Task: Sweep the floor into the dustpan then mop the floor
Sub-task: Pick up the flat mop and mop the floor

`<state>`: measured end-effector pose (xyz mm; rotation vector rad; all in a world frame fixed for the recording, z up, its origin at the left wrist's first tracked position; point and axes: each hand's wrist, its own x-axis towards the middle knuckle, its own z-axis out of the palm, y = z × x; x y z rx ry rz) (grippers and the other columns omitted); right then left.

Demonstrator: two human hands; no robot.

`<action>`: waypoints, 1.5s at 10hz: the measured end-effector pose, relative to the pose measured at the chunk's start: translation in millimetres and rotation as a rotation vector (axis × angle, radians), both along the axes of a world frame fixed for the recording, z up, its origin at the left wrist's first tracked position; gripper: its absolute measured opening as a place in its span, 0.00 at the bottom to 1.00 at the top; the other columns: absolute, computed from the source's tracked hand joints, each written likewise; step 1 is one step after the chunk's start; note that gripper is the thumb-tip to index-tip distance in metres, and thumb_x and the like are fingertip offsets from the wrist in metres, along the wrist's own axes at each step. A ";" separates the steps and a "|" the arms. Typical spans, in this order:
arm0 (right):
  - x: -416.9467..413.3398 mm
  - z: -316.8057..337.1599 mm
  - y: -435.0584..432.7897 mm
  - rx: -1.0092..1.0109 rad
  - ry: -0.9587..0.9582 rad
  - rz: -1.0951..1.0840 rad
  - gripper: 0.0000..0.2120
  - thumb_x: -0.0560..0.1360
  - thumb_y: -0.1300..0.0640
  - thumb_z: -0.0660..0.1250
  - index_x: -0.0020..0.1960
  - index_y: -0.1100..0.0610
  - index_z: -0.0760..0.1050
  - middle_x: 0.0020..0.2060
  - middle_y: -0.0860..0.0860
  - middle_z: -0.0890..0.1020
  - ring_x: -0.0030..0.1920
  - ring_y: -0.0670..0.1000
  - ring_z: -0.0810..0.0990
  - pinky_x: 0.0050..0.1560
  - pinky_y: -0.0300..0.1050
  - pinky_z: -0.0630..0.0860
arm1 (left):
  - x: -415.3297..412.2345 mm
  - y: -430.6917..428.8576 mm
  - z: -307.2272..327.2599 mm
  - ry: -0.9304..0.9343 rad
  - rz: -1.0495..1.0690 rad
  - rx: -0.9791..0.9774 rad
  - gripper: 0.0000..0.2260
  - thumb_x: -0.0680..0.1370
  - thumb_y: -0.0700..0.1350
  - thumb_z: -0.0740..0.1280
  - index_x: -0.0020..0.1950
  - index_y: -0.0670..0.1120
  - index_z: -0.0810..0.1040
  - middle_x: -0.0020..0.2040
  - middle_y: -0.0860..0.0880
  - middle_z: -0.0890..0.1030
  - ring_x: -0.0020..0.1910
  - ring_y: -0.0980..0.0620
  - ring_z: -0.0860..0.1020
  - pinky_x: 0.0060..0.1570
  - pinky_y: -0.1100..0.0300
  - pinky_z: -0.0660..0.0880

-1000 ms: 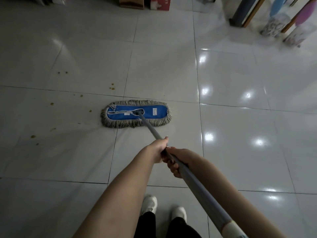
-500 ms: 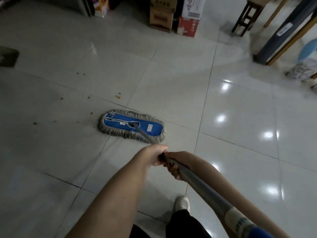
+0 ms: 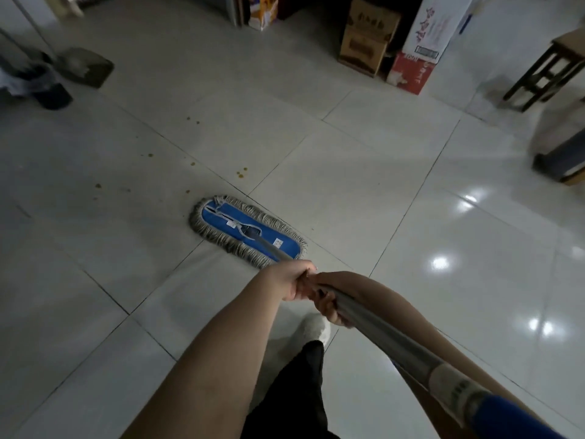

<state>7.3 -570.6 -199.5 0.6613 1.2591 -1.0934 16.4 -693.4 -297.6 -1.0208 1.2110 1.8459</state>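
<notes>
On the floor, left hand and right hand clenched on mop handle, mop head now more slanted, box lettering illegible.

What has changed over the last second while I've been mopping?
Mainly the view swung left, bringing the dustpan and stool into sight. The mop head barely shifted on the tiles, perhaps edging toward the crumbs. One shoe shows now, not two. Unchanged: left hand and right hand both grip the mop handle, left ahead.
</notes>
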 end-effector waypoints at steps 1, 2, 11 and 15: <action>-39.0 2.3 27.1 -0.043 -0.084 -0.005 0.17 0.80 0.53 0.59 0.34 0.58 0.65 0.17 0.49 0.69 0.13 0.42 0.67 0.14 0.30 0.64 | -39.2 17.0 -9.4 -0.026 0.126 0.012 0.10 0.75 0.34 0.60 0.33 0.42 0.69 0.20 0.50 0.73 0.17 0.57 0.72 0.20 0.66 0.72; -81.3 3.3 50.8 -0.039 -0.123 0.031 0.16 0.78 0.51 0.62 0.37 0.60 0.67 0.20 0.48 0.69 0.14 0.41 0.68 0.15 0.30 0.66 | -77.4 38.2 -24.3 -0.077 0.352 0.085 0.04 0.76 0.34 0.61 0.42 0.38 0.71 0.27 0.44 0.79 0.20 0.53 0.77 0.19 0.64 0.74; -323.7 67.0 153.8 -0.219 -0.004 0.498 0.16 0.80 0.56 0.58 0.37 0.63 0.71 0.18 0.52 0.74 0.15 0.44 0.73 0.16 0.33 0.71 | -267.7 189.0 36.4 0.162 1.085 0.143 0.12 0.79 0.40 0.55 0.35 0.44 0.65 0.28 0.49 0.70 0.25 0.53 0.70 0.20 0.64 0.68; -336.3 33.5 208.5 0.031 0.258 0.948 0.12 0.79 0.56 0.61 0.41 0.63 0.69 0.17 0.51 0.72 0.15 0.45 0.68 0.17 0.30 0.64 | -269.0 254.3 1.0 0.101 1.157 0.222 0.05 0.80 0.40 0.61 0.45 0.41 0.68 0.25 0.43 0.80 0.24 0.51 0.80 0.24 0.61 0.78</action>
